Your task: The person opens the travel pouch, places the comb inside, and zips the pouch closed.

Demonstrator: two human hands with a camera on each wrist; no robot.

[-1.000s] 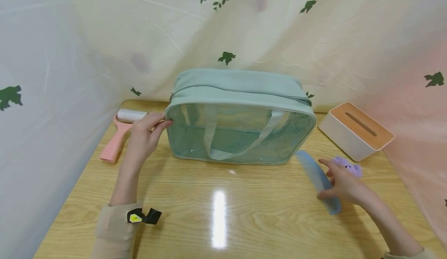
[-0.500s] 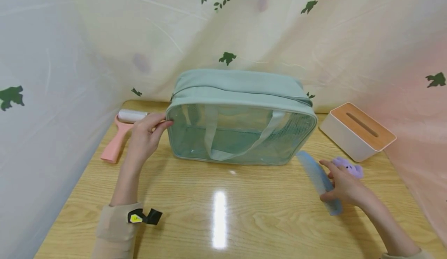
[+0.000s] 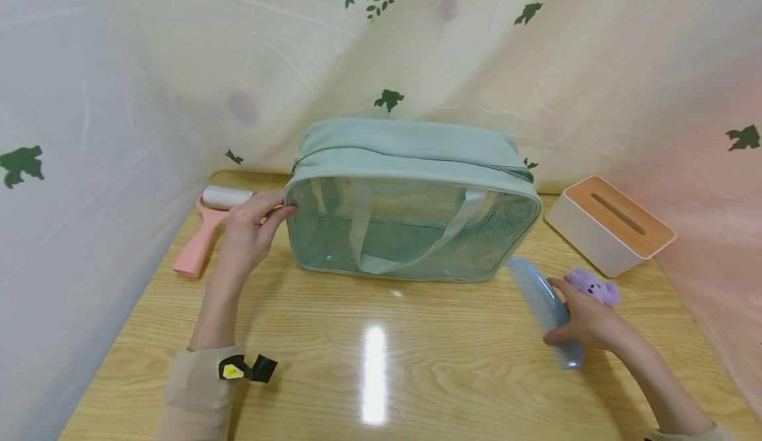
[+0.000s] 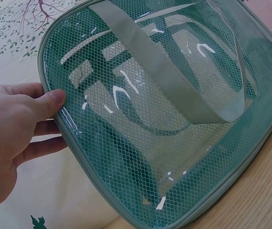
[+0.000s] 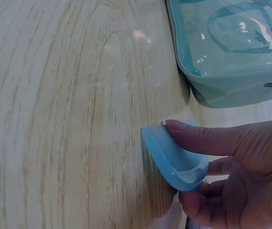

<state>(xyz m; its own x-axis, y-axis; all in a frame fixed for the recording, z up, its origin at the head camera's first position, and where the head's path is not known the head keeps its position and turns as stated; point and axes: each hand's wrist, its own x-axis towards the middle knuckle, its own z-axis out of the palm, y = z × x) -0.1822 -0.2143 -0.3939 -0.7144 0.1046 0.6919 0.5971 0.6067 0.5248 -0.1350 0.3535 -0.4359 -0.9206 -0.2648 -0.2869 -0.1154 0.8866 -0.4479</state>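
A see-through green zip bag point(image 3: 411, 276) stands upright on the wooden table, its strap handle point(image 3: 358, 226) hanging over the front panel. At the bag's left edge, my left hand point(image 3: 245, 233) pinches the rim, thumb in front on the clear panel point(image 4: 121, 114) and fingers behind. To the right of the bag, my right hand point(image 3: 586, 315) holds a light blue comb point(image 3: 538, 295) between thumb and fingers; the comb point(image 5: 172, 155) is tilted close to the tabletop. I cannot tell whether it touches the table. A small purple plush toy point(image 3: 595, 287) sits just behind the right hand, partly hidden.
A pink-handled lint roller point(image 3: 199, 246) lies left of the left hand. At the back right is a white tissue box point(image 3: 586, 236) with a wooden lid. A patterned curtain point(image 3: 387, 44) borders the table at the back and sides.
The comb has turned slightly in my right hand, and its teeth and spine now show clearly. My left hand keeps its pinch on the bag's edge; the bag has barely moved.
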